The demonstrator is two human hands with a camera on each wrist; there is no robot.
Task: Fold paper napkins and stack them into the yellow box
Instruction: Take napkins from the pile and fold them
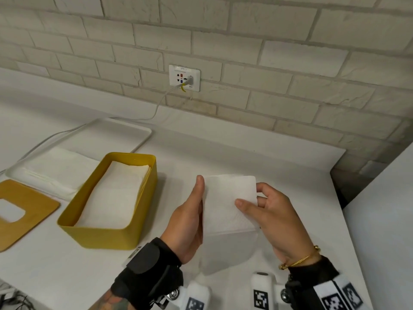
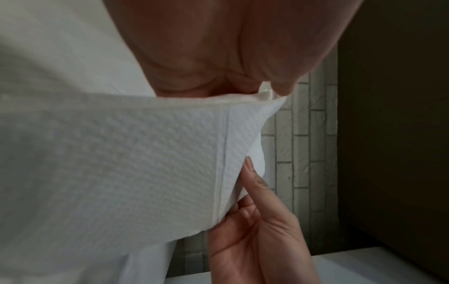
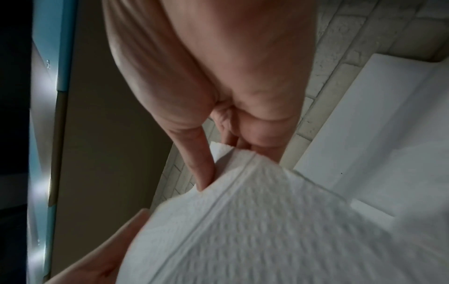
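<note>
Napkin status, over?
Both hands, left and right, hold one napkin above the table. Box open, part filled. Nothing in the way.

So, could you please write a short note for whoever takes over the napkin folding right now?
Left hand: holds the left edge of the napkin, thumb along it.
Right hand: pinches the napkin's right side near the top corner.
The napkin is held up above the table, folded over at the top, lower part hanging loose.
Yellow box: open, left of the hands, with folded napkins already stacked inside. Its lid lies further left. More napkins wait on the white tray behind.
Done: several napkins stacked in the box.
Left: finish this fold, place it in the box, then continue with the tray's pile.
</note>
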